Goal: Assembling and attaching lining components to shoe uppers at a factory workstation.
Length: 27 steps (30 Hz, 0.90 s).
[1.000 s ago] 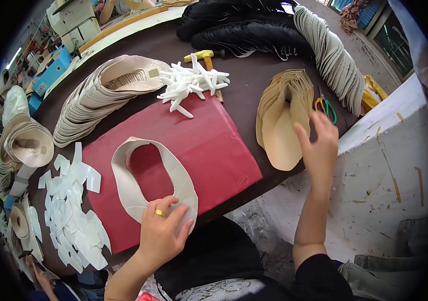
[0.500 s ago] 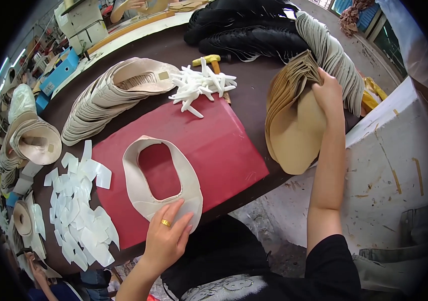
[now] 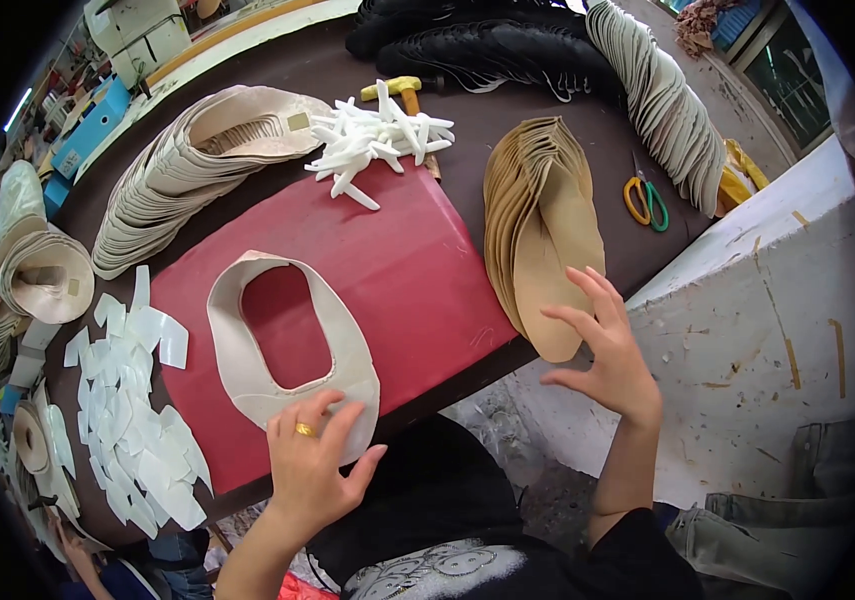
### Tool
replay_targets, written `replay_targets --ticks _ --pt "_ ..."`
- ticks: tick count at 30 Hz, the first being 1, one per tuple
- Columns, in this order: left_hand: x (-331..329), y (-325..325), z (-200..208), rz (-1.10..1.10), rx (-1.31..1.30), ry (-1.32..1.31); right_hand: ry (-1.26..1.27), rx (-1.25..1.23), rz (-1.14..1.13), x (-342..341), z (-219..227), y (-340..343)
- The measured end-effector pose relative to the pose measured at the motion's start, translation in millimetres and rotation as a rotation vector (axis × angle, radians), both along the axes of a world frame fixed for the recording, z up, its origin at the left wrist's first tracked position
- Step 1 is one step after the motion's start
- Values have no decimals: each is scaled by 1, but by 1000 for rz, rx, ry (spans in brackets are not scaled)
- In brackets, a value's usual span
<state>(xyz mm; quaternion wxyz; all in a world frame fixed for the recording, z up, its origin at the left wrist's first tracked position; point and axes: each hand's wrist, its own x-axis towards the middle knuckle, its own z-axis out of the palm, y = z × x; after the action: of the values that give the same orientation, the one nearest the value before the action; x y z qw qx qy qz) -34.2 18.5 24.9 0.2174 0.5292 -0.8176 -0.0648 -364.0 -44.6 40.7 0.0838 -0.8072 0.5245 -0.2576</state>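
A cream shoe upper (image 3: 230, 345) with an oval opening lies on a red mat (image 3: 417, 290). Over its near end is my left hand (image 3: 317, 460), a gold ring on one finger; the fingers are spread and slightly bent, and whether they touch the upper I cannot tell. My right hand (image 3: 607, 350) is held open, thumb and fingers apart, beside the near tip of a nested stack of tan shoe-shaped pieces (image 3: 552, 250). No object is between its fingers.
Translucent white cut pieces (image 3: 142, 430) pile up left of the mat. White stick-like pieces (image 3: 377, 140) and a yellow hammer (image 3: 402, 88) lie beyond it. Nested cream uppers (image 3: 162, 190), black pieces (image 3: 497, 60), grey-white pieces (image 3: 662, 100) and scissors (image 3: 655, 205) surround them.
My right hand has let go of the tan stack's far end and come nearer. The stack stands closer to the mat, and the scissors now show. My left hand has lifted its fingers slightly.
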Motion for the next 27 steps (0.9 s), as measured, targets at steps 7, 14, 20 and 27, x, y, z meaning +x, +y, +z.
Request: replay_targets --ticks 7,14,20,27 --pt "-52 -56 30 -161 -101 119 -243 8 -61 -32 -16 30" --pt "-183 -108 5 -91 -194 -124 -272 158 -801 -6 -14 5" --pt "-113 -139 52 -131 454 683 -477 -140 -625 3 42 -3" --pt "19 -78 71 222 373 1168 -908 378 -27 119 45 -56"
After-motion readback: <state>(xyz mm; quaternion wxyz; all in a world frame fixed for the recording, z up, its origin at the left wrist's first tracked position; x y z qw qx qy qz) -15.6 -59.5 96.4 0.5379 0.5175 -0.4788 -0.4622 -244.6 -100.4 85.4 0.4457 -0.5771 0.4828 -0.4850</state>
